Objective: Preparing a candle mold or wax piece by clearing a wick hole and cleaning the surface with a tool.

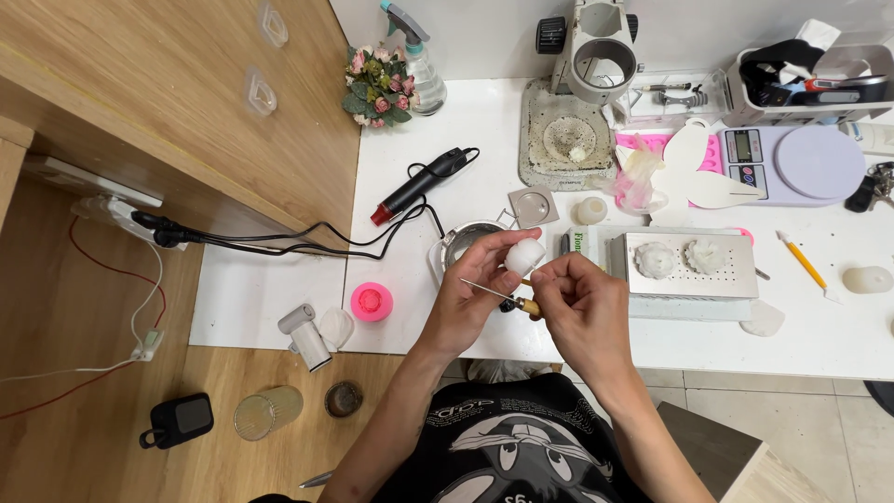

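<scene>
My left hand [470, 298] pinches a small white rounded wax-like piece [525, 254] between thumb and fingers, just above the table's front edge. My right hand [579, 307] grips a thin metal needle tool [489, 291] with a wooden handle; its tip points left across my left palm, below the white piece. Both hands hover over the white table [279, 298], in front of a small metal pot [461, 240].
A white perforated block [689, 284] bearing two white flower shapes lies right of my hands. A pink round mould [372, 301], black heat tool [414, 184], spray bottle [419, 65], flower bunch [377, 86], scale [792, 163], yellow-handled tool [803, 264] and microscope stand [596, 56] are around.
</scene>
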